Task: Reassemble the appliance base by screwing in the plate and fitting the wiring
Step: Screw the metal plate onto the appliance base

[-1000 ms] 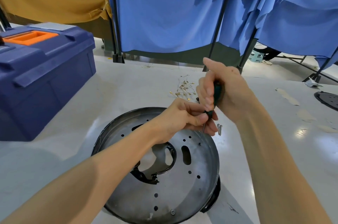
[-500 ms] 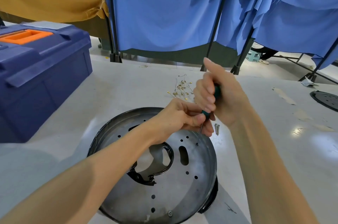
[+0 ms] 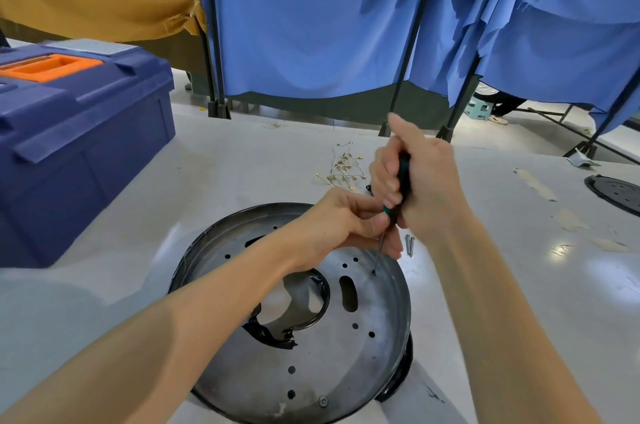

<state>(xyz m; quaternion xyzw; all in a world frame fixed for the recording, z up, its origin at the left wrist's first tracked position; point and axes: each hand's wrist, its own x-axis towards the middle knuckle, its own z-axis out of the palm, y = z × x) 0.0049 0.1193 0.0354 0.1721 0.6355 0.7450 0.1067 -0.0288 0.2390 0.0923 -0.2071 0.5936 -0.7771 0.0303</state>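
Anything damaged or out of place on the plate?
Yes: the black liner around the plate's central opening looks torn and jagged at its near-left edge. Two loose screws lie on the table beside it.

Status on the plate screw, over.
Right hand grips screwdriver, tip at a metal plate hole. Left hand pinches its shaft. Two loose screws beside rim.

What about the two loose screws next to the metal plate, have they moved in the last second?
No. The two loose screws lie just off the rim of the metal plate, exactly where they were; only the camera shifted slightly.
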